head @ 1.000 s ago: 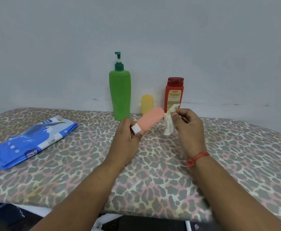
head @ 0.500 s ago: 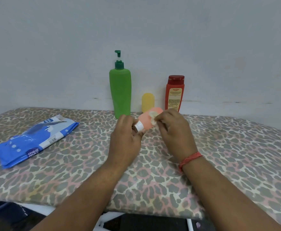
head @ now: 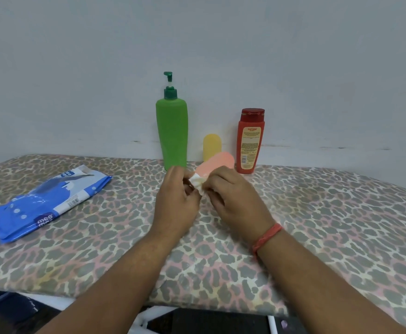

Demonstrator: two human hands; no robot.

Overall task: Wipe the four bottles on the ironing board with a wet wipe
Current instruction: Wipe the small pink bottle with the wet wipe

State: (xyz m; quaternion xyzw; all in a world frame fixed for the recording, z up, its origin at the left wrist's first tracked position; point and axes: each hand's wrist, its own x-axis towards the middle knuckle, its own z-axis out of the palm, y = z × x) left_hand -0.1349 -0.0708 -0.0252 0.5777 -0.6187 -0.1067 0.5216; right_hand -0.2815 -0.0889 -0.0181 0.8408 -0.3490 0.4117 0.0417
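Bottles stand at the ironing board's (head: pixel 317 213) far edge: green pump bottle (head: pixel 172 133), red bottle (head: pixel 249 141), yellow bottle (head: pixel 212 147). The peach bottle (head: pixel 217 163), probably light, stiff and slick, is held above the board, its cap end pinched by the left hand (head: pixel 176 203); the right hand (head: pixel 233 198) presses the soft wet wipe (head: pixel 197 181) there.

I see soft, even, rather dim light, with faint shadows and no glare; wide-angle bending at the edges, overall slightly soft.
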